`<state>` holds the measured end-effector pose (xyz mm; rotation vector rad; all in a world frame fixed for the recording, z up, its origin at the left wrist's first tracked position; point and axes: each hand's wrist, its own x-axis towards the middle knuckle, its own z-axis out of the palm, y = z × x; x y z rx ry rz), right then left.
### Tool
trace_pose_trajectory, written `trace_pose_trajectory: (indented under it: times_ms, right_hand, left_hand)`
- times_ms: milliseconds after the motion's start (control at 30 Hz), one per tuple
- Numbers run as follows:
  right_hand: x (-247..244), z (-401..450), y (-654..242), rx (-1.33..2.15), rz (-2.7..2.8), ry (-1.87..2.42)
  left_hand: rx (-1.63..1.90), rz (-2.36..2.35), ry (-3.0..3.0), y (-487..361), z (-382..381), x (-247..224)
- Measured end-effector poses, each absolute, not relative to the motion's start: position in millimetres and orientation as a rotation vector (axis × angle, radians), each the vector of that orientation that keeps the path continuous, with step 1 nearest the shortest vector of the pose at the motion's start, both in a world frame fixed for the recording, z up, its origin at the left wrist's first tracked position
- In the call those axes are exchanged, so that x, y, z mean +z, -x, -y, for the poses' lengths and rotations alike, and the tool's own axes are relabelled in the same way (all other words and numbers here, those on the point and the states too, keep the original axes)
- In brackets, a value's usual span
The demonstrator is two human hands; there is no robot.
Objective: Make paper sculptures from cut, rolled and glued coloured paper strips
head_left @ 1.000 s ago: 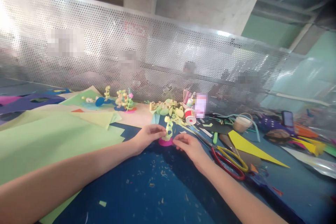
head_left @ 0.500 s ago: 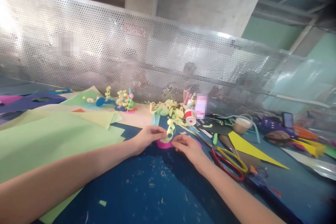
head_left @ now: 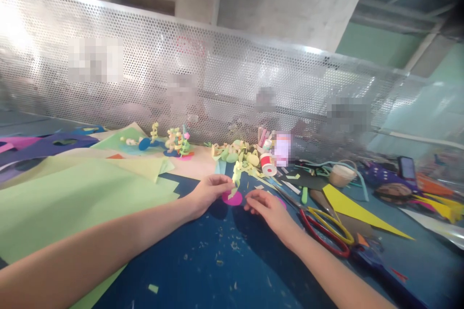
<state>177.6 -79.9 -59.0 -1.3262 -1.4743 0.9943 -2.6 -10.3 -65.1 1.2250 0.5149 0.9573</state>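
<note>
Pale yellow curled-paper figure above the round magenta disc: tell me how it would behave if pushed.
The paper figure would probably flex, as it looks formed of thin, curled strips. It is likely light, being far slimmer than the left hand holding it. Pushed near its top, it might tip, since it rises narrowly above the flat magenta disc.

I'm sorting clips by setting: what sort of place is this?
Probably a craft workspace: there are scissors with red and yellow handles, a large pale green sheet, and a curled pale yellow piece at the left hand.
</note>
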Motion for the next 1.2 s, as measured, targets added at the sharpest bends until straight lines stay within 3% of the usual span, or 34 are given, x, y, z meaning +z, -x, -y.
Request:
trace_pose_trajectory:
  times_ms: [833,1000,1200]
  right_hand:
    - [-54.8,83.0,-171.1,0.95,1.609,1.412]
    - [-50.2,86.8,-171.4,0.955,1.619,1.424]
    - [-52.7,82.4,-174.6,0.952,1.617,1.403]
  left_hand:
    - [1.066,-0.623,-1.288,7.1,10.4,-58.7]
    - [1.285,-0.859,-1.453,40.5,-27.9,-14.0]
    - [1.364,-1.506,-1.552,145.8,-80.5,13.3]
